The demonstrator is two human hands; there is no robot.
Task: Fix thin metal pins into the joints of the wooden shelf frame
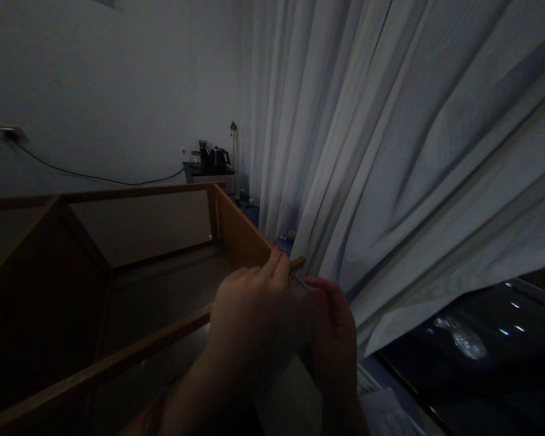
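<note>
Left hand (249, 309) pinches the near end of a thin needle-like pin (300, 282) between thumb and forefinger; right hand (333, 327) is curled, its fingertips closed on the far end; both hands sit close together, just in front of the corner of the wooden frame (240, 233) and beside the white curtain (390, 151). My read is that the step in hand is fine two-handed work on the pin, and it's too dark to tell whether thread or fabric is involved. Any next move calls for a steady pinch and better light. No brand, label or writing is readable. Kettle (218, 157) stands far back by the wall; wall cable (95, 177) runs left.
</note>
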